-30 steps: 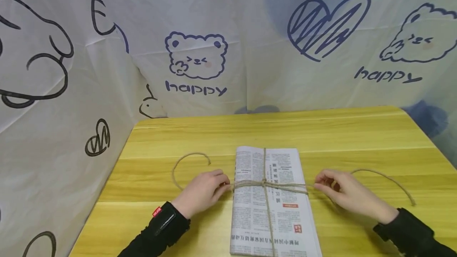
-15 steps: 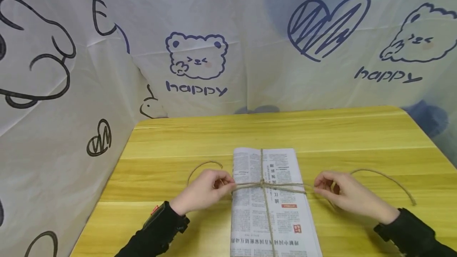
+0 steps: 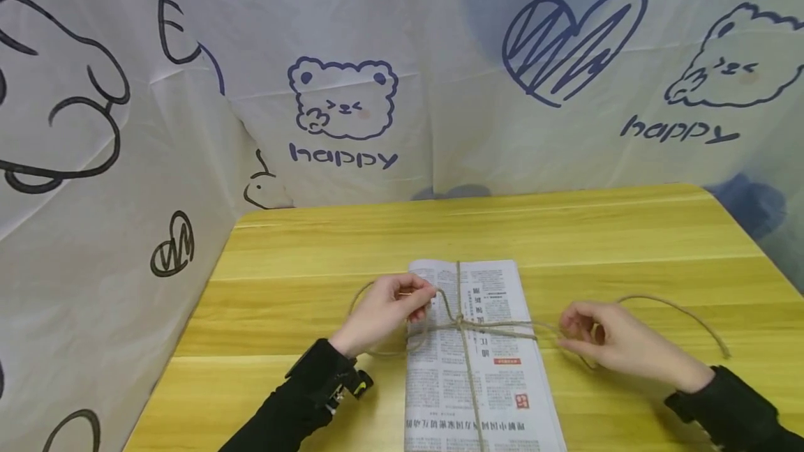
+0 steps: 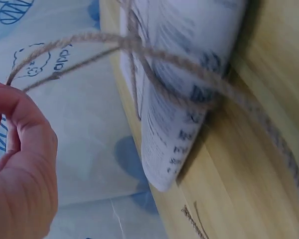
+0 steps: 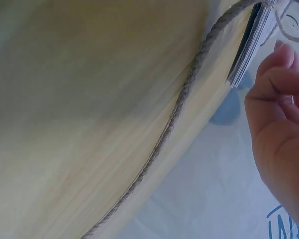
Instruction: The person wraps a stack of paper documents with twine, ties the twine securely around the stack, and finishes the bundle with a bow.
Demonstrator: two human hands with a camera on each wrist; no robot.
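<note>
Newspaper (image 3: pixel 480 361), folded into a bundle, lies flat on the yellow surface (image 3: pixel 565 229) close in front of you, so the twine (image 3: pixel 496 327) crossed over it has something firm to bite against. Your right hand (image 3: pixel 606 340), just beside the bundle's right edge, pinches its twine end low, keeping that side taut. Your left hand (image 3: pixel 386 312) pinches the other end, lifted over the bundle's left edge, making a loop by the knot (image 3: pixel 460 319). Behind stands a printed backdrop (image 3: pixel 345 100).
</note>
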